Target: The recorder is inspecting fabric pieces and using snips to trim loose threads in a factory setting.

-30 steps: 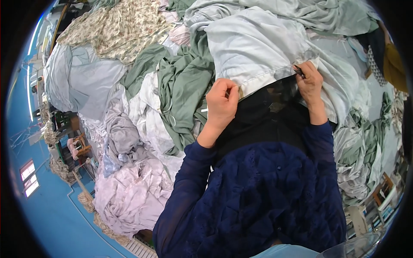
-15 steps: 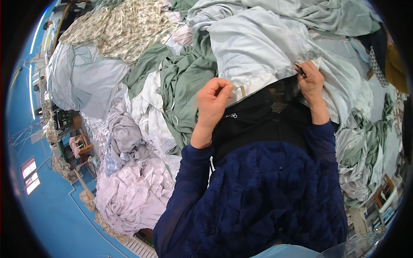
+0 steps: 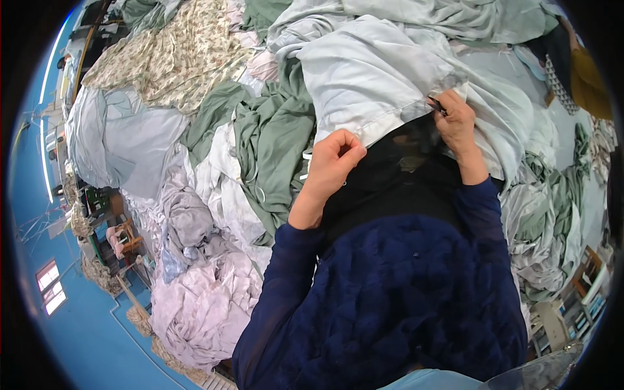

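My left hand (image 3: 333, 161) is curled into a loose fist, fingers folded in on the pale hem of the light blue sheet (image 3: 370, 78), pinching it where it meets the black fabric (image 3: 390, 185) spread over my lap. My right hand (image 3: 458, 125) sits further along the same hem, fingers closed around a small dark tool (image 3: 437, 105), maybe thread snips, though it is too small to be sure; its tip touches the hem edge. The sheet drapes up and away from me over the heap. Just left of it lies a crumpled green cloth (image 3: 276, 140), beyond that a floral print fabric (image 3: 175, 58), and a lilac bundle (image 3: 201, 305) sits near my left elbow. My sleeves (image 3: 416, 305) are dark blue.
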Available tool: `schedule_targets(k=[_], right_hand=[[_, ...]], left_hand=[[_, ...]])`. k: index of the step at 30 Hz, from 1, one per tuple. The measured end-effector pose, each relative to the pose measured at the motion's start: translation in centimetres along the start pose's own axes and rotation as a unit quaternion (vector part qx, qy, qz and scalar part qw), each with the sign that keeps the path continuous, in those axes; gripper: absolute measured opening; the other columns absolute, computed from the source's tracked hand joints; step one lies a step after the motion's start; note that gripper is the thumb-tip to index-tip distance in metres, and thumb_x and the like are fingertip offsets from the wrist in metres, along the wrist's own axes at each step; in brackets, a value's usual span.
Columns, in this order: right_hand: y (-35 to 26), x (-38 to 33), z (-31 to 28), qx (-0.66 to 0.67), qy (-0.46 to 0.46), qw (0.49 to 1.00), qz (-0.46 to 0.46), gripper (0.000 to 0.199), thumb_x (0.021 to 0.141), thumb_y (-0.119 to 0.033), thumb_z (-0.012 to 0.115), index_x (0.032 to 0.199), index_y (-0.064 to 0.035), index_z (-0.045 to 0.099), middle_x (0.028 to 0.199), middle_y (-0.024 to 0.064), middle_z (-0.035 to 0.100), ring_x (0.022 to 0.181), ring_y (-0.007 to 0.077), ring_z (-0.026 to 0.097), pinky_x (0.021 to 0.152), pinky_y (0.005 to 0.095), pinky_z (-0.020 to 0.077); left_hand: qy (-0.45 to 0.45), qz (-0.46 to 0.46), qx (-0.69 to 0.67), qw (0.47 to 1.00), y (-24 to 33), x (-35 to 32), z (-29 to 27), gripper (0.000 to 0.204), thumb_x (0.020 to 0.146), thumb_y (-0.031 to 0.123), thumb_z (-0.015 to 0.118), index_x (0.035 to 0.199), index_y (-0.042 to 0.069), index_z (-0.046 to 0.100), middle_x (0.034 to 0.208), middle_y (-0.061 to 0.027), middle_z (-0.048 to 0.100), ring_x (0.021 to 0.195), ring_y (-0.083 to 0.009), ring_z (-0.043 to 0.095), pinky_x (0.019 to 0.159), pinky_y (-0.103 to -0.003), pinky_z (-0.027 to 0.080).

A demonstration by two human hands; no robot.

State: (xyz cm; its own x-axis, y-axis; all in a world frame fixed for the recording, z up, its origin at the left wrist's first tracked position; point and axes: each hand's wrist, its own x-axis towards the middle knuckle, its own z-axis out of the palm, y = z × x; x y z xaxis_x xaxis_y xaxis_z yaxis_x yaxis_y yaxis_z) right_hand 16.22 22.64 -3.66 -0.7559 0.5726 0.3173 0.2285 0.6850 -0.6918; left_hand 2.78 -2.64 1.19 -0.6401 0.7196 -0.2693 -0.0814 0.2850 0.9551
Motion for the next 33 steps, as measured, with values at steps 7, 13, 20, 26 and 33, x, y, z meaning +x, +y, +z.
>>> schedule_targets(k=[7, 13, 20, 26, 33], right_hand=[[0.5, 0.0, 0.1, 0.008, -0.009, 1.0, -0.007, 0.019, 0.071, 0.008, 0.064, 0.087, -0.0027, 0.063, 0.077, 0.0107, 0.053, 0.068, 0.0286, 0.056, 0.061, 0.0331, 0.044], [0.2, -0.2, -0.6, 0.016, 0.003, 1.0, -0.001, 0.024, 0.067, 0.007, 0.064, 0.088, -0.0037, 0.064, 0.078, 0.0106, 0.053, 0.069, 0.0302, 0.056, 0.061, 0.0349, 0.0445], [0.4, -0.1, -0.7, 0.015, -0.009, 1.0, -0.008, 0.021, 0.066, 0.003, 0.064, 0.086, -0.0056, 0.063, 0.079, 0.0107, 0.054, 0.074, 0.032, 0.058, 0.063, 0.0381, 0.046], [0.4, -0.2, -1.3, 0.029, 0.01, 1.0, 0.002, 0.021, 0.067, 0.003, 0.065, 0.087, -0.0038, 0.062, 0.08, 0.0114, 0.054, 0.073, 0.0327, 0.058, 0.064, 0.0372, 0.0459], [0.6, -0.2, -1.3, 0.027, 0.014, 1.0, 0.0, 0.021, 0.067, 0.003, 0.064, 0.087, -0.0036, 0.062, 0.08, 0.0114, 0.054, 0.072, 0.0328, 0.058, 0.063, 0.0375, 0.0457]], left_hand=[[0.044, 0.22, 0.248, 0.943, 3.5, 3.3, 5.0, 0.029, 0.072, 0.012, 0.082, 0.088, 0.003, 0.059, 0.088, -0.0095, 0.057, 0.062, -0.0254, 0.059, 0.058, -0.035, 0.049], [0.044, 0.265, 0.419, 0.868, 1.5, 6.2, 6.4, 0.027, 0.069, 0.012, 0.08, 0.084, 0.006, 0.058, 0.09, -0.0106, 0.053, 0.067, -0.033, 0.062, 0.056, -0.043, 0.048], [0.037, 0.254, 0.485, 0.836, 0.5, 7.0, 7.3, 0.02, 0.071, 0.009, 0.077, 0.081, 0.007, 0.06, 0.083, -0.0103, 0.056, 0.068, -0.034, 0.06, 0.058, -0.044, 0.047], [-0.055, 0.094, 0.17, 0.979, 2.3, 4.6, 4.9, 0.013, 0.079, 0.006, 0.071, 0.078, 0.004, 0.059, 0.081, -0.0085, 0.058, 0.06, -0.0197, 0.058, 0.055, -0.035, 0.047], [-0.186, 0.108, 0.298, 0.93, 6.3, 1.3, 4.7, 0.018, 0.074, 0.007, 0.076, 0.08, 0.005, 0.06, 0.085, -0.0088, 0.057, 0.067, -0.0225, 0.06, 0.058, -0.036, 0.049]])
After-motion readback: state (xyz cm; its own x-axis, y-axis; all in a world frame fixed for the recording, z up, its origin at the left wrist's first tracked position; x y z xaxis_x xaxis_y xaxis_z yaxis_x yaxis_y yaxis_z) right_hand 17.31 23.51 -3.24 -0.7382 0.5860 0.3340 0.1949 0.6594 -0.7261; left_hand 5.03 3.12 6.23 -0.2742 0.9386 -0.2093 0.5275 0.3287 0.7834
